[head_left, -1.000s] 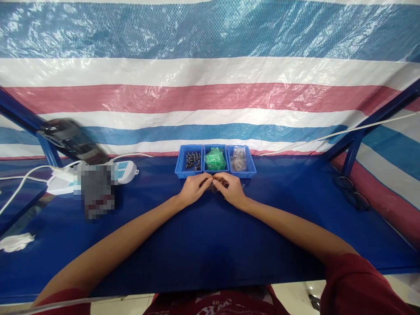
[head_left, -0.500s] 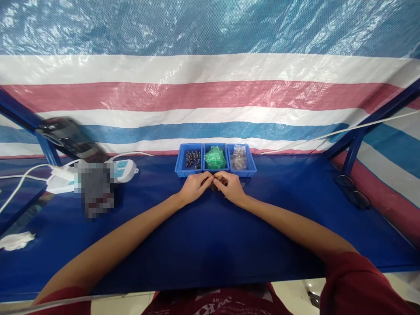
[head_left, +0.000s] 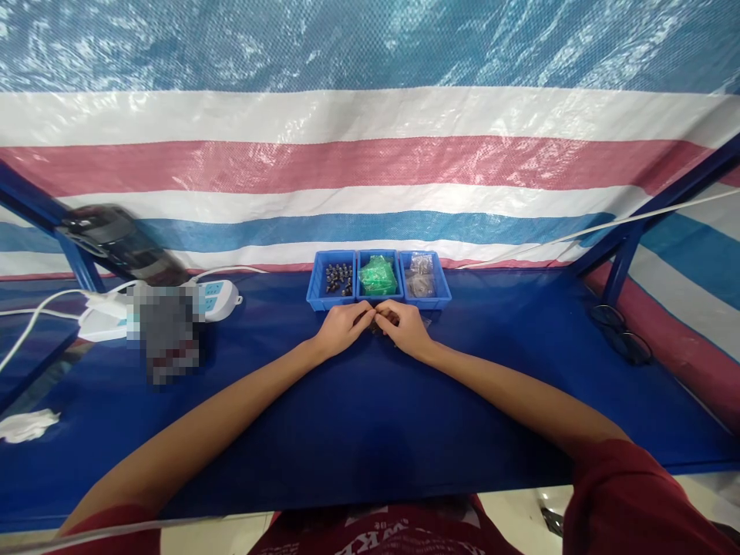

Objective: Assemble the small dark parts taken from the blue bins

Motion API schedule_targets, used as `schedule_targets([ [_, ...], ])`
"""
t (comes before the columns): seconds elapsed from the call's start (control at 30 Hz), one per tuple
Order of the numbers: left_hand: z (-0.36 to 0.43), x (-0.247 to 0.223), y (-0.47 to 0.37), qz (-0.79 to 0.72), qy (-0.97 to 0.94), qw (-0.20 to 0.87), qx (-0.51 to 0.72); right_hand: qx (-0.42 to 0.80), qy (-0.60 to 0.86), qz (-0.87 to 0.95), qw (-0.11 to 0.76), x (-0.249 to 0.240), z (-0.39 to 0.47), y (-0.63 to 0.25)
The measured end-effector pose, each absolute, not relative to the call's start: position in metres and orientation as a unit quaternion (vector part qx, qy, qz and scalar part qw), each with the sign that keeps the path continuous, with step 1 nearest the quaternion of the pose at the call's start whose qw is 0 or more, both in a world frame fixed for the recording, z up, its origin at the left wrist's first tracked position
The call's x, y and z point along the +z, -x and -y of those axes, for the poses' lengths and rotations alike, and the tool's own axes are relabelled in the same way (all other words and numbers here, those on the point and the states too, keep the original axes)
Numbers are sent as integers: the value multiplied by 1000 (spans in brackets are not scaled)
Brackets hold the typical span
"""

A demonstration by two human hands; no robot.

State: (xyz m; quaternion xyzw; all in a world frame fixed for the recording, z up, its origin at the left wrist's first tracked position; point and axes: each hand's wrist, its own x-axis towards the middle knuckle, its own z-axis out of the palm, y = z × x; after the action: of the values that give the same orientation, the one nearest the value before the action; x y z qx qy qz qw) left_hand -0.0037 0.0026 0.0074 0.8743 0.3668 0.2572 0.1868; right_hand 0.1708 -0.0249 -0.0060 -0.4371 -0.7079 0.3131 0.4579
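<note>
My left hand [head_left: 345,327] and my right hand [head_left: 406,330] meet fingertip to fingertip just in front of a row of three blue bins. Both are closed in a pinch, and whatever lies between the fingertips is too small and covered to name. Some small dark pieces show under my right hand, partly hidden by it. In the left bin [head_left: 313,296] are several small dark metal parts [head_left: 340,278]. The middle bin [head_left: 379,298] holds green plastic packets [head_left: 378,275]. Clear bags [head_left: 420,279] with greyish contents lie in the right bin [head_left: 444,294].
A white power strip [head_left: 225,301] with cables lies at the left, beside a dark bottle [head_left: 124,243] and a blurred-out object [head_left: 170,331]. Crumpled white tissue [head_left: 28,425] rests near the left edge. Eyeglasses [head_left: 627,339] lie at the right of the blue table [head_left: 370,432]. Striped sheeting [head_left: 370,166] hangs behind.
My hands stay together in the same place, with only slight movement at the fingers. The whole view has shifted very slightly.
</note>
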Motion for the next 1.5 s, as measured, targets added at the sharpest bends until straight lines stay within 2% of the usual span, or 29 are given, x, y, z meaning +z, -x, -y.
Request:
schedule_targets([
  [1.5,-4,6,2,-368,-881,170,245,302,441,735,418,-3,25,-172],
])
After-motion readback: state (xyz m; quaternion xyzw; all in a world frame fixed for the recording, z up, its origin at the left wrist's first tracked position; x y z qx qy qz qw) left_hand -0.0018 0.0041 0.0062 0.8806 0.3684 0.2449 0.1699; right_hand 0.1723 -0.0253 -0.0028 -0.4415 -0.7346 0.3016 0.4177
